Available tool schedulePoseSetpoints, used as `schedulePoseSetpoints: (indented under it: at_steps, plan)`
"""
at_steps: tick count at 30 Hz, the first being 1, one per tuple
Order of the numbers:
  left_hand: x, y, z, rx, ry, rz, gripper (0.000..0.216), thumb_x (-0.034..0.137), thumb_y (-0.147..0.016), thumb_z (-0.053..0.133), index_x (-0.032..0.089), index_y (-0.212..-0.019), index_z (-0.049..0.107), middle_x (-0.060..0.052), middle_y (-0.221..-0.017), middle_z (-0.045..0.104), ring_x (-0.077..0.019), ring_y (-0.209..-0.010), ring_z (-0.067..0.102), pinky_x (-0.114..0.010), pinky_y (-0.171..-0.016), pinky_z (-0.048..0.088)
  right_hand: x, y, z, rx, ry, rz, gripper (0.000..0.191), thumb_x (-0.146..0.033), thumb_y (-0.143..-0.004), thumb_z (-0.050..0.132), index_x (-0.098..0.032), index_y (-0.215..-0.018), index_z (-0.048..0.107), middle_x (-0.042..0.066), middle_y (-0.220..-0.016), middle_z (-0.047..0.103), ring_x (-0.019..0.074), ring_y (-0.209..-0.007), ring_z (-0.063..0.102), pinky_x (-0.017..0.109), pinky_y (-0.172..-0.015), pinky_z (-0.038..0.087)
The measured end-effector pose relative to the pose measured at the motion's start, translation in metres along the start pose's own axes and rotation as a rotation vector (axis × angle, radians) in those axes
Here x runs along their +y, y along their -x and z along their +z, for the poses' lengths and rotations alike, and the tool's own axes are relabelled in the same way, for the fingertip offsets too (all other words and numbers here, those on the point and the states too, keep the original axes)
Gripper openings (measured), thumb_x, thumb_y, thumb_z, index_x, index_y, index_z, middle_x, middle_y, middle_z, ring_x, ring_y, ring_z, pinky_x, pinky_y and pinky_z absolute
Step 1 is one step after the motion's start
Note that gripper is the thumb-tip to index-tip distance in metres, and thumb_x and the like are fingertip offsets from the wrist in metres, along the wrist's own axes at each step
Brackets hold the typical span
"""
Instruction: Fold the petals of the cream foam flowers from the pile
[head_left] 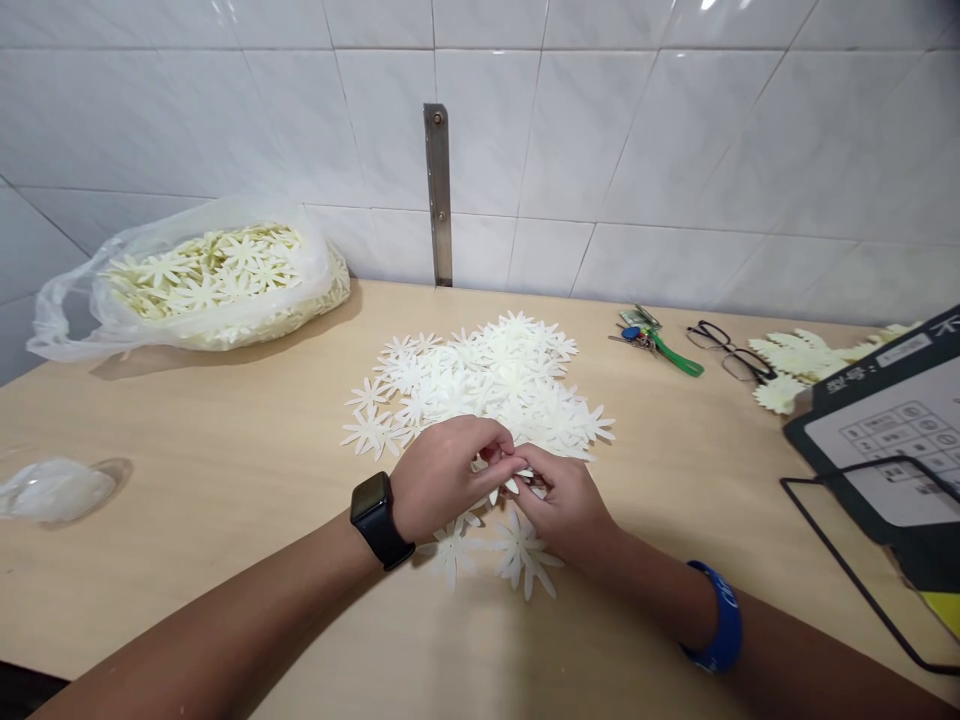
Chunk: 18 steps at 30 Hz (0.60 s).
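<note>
Both hands meet over the table [225, 500], just in front of a loose pile of pale flower-shaped cutouts [502, 375]. The left hand [448, 475], with a black smartwatch [373, 505] at its wrist, has its thumb and fingers pinched on a small pale cutout [512, 486]; the right hand [571, 505] pinches the same piece from the other side, its fingertips close against the left's. The fingers hide much of the cutout. A blue wristband [720, 620] circles the right forearm. Two loose cutouts [525, 555] lie on the near side, below the hands. A translucent plastic bag [75, 320] full of more such shapes rests at the far left, with a crumpled clear bag [60, 490] nearer. Right of the pile are keys [637, 336] with a green strap [677, 357], then eyeglasses [739, 358], next to a second group of cutouts [799, 360] beside a tilted dark printed panel [892, 470]. A metal strip [439, 195] is bolted upright to the tiled wall [645, 130].
</note>
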<state>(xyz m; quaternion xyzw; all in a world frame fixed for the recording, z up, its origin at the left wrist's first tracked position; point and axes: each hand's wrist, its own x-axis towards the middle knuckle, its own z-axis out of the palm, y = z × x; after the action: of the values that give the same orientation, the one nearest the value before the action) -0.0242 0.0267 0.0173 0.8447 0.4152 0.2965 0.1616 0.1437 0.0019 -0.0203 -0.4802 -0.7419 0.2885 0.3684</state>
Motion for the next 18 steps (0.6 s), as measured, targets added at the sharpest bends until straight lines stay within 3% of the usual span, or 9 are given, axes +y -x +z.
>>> schedulePoseSetpoints:
  at_steps: [7,12,18]
  plan:
    - [-0.0042,0.0011,-0.0006,-0.048,-0.02,0.045,0.014,0.032,-0.086,0.063,0.019,-0.083,0.06,0.0,-0.078,0.067,-0.0142,-0.072,0.061,-0.025,-0.063,0.043,0.0001,-0.0006,-0.0001,-0.015,0.0,0.007,0.017,-0.009,-0.074,0.048,-0.02,-0.074,0.06,-0.004,-0.062,0.06,0.0111,-0.054,0.05,0.019,-0.052,0.038]
    - [-0.0023,0.0005,-0.002,-0.046,-0.014,0.011,0.019,0.036,-0.087,0.061,0.018,-0.083,0.058,0.0,-0.078,0.065,-0.0134,-0.068,0.059,-0.024,-0.06,0.043,-0.0012,-0.0008,-0.0008,-0.009,-0.086,0.082,0.028,-0.011,-0.076,0.05,-0.022,-0.099,0.061,-0.002,-0.076,0.069,0.0137,-0.063,0.059,0.021,-0.058,0.044]
    - [-0.001,-0.0031,-0.0041,-0.094,0.241,-0.148,0.012,0.023,-0.086,0.058,0.018,-0.082,0.068,-0.001,-0.078,0.069,-0.0128,-0.07,0.061,-0.022,-0.061,0.049,0.0008,0.0011,-0.0016,0.056,-0.084,0.094,0.031,-0.013,-0.081,0.05,-0.024,-0.11,0.051,-0.006,-0.062,0.061,0.0126,-0.054,0.054,0.021,-0.055,0.044]
